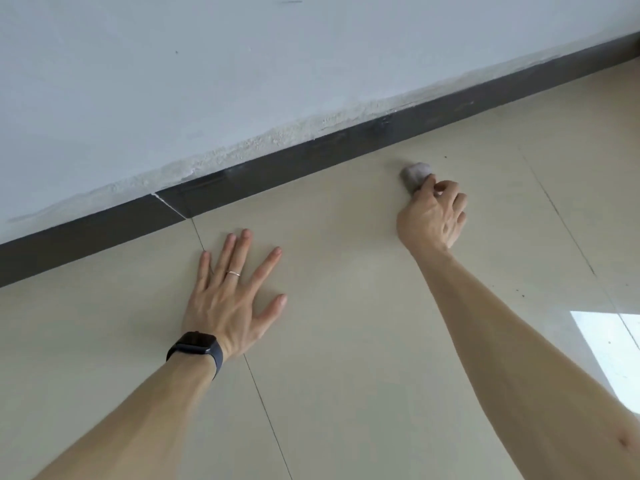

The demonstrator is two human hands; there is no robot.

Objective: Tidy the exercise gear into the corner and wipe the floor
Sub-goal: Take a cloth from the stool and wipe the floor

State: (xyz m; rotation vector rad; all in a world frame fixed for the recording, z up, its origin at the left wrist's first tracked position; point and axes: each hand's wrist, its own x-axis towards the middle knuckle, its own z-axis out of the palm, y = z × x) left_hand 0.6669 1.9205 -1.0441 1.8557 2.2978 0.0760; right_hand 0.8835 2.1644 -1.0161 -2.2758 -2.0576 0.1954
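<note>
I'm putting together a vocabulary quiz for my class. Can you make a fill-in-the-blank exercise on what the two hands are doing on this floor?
1. The left hand lies ____ on the tiled floor, its fingers spread.
2. The right hand pinches a small ____ wad in its fingers.
3. A black smartwatch sits on the ____ wrist.
4. A dark baseboard runs along the foot of the ____.

Missing words: flat; grey; left; wall
</note>
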